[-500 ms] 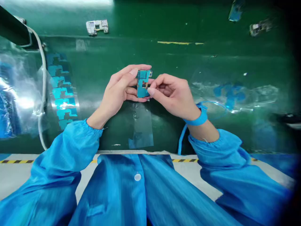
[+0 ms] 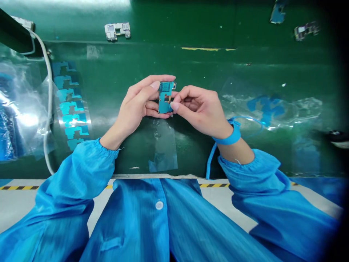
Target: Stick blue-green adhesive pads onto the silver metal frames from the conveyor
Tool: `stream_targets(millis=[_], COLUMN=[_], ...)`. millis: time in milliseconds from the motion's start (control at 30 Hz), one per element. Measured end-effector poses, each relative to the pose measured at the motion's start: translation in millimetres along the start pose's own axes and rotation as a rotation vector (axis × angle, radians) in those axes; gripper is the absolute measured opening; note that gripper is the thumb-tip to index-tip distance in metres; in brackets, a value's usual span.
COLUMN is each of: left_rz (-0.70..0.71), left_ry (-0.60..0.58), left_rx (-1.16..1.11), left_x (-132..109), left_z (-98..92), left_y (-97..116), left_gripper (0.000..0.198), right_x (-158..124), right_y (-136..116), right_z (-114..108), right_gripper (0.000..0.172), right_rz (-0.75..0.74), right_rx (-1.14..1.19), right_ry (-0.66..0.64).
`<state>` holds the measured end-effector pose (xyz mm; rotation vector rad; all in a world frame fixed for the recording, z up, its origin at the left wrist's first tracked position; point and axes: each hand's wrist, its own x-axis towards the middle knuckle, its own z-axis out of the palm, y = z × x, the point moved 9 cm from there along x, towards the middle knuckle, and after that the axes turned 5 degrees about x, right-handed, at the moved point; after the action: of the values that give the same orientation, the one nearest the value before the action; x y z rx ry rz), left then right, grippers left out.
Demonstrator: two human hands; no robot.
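Note:
A small circuit board (image 2: 165, 105) with a blue film over its face is held upright in front of me. My left hand (image 2: 137, 98) grips its left side, with the thumb on the upper left corner and the fingers passing behind. At the lower right edge, the thumb and index finger of my right hand (image 2: 200, 111) pinch together against the board. Whether they hold the film's edge or the board itself is hidden. A blue wrist strap (image 2: 227, 137) circles my right wrist.
On the left lies a clear sheet of blue cut-out films (image 2: 72, 108), beside a white cable (image 2: 51, 91). Farther back are a bare board (image 2: 110, 32), a blue-covered board (image 2: 278, 14) and another board (image 2: 307, 31). A clear strip (image 2: 165, 149) lies near the front edge.
The boards along the back have shifted slightly to the right across the green surface. Both hands and the held board have stayed almost still.

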<state>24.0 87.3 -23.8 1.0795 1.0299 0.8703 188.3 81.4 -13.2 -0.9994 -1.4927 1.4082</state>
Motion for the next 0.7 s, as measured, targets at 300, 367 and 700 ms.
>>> stream_targets(millis=[300,367,700], left_rz=[-0.038,-0.029,0.022], left_ry=[-0.028,-0.032,-0.080], left_rx=[-0.054,-0.057,-0.052], left_x=[-0.9,-1.8,-2.1], left_z=[3.3,4.3,8.9], left_y=[-2.3,-1.3,-2.0], left_gripper=[0.036,0.039,0.059], right_x=[-0.1,0.1,1.6], right_y=[0.8,0.8,-0.2], right_z=[-0.6,-0.3,-0.1], right_gripper=[0.040,0.040,0.041], right_rz=[0.013,0.012,-0.003], right_rx=[-0.002,0.003,0.009], right_ry=[0.002,0.000,-0.013])
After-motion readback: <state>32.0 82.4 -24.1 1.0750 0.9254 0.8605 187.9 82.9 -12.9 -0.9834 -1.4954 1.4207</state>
